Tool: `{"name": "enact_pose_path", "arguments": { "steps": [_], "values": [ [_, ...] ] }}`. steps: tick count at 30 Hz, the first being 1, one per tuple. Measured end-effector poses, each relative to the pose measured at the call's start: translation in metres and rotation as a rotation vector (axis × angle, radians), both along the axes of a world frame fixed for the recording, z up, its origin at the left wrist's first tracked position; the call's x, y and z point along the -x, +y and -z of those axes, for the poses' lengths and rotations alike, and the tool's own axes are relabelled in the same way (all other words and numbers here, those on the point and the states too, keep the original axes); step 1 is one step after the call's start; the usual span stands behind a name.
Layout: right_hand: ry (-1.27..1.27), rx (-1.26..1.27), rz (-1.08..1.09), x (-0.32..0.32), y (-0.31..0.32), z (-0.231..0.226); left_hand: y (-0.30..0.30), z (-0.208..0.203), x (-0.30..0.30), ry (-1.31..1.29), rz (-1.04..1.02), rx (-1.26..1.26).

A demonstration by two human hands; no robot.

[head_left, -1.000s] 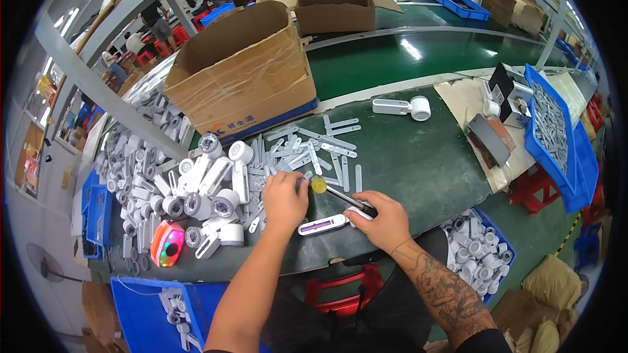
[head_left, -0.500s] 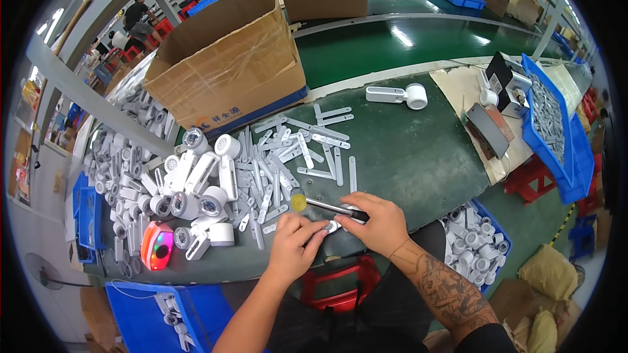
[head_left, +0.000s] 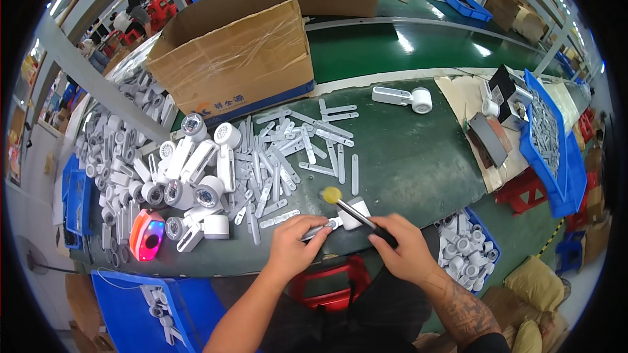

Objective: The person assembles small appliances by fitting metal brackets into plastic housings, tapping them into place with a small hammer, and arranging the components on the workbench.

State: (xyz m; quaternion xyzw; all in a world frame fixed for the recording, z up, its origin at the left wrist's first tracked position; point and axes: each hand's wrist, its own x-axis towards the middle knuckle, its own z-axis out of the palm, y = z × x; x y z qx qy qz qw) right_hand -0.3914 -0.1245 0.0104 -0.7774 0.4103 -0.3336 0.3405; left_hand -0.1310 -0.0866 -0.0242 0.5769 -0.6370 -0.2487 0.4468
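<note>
My right hand (head_left: 407, 248) is closed round the black grip of a small hammer (head_left: 358, 213), its metal shaft pointing up and left to a yellow head. My left hand (head_left: 296, 243) pinches the slim handle of a white handheld device with a round head (head_left: 354, 216) at the table's near edge. The hammer's shaft passes over that round head; its yellow end is raised beyond it. Just past my left hand lie several loose grey handle strips (head_left: 280, 218). Further left, white devices with round heads (head_left: 209, 191) are heaped.
An open cardboard box (head_left: 242, 59) stands at the back left. A glowing red-orange gadget (head_left: 147, 235) sits at the left. One white device (head_left: 405, 97) lies at the back. Blue trays of small parts (head_left: 546, 131) and white pieces (head_left: 466, 242) are at the right. A red stool (head_left: 330, 287) is below the table.
My right hand has shifted right and slightly down with the hammer, whose yellow head has moved right and up. The device's round head now shows between my hands.
</note>
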Motion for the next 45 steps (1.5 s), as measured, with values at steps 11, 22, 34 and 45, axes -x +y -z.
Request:
{"name": "enact_pose_path", "arguments": {
  "steps": [11,22,34,45],
  "values": [
    [0.237,-0.143,0.070,0.016,0.040,-0.042,-0.005,0.008,-0.008,0.070,0.057,-0.097],
    [0.210,-0.057,0.111,0.011,0.046,-0.042,-0.009,0.010,-0.012,0.070,0.122,-0.055],
    [0.407,-0.006,0.039,0.005,0.048,-0.028,0.009,-0.005,-0.026,-0.229,-0.025,0.123],
    [0.440,0.067,-0.083,-0.014,0.055,-0.034,0.035,0.008,-0.047,-0.098,0.016,-0.158]
  ]
}}
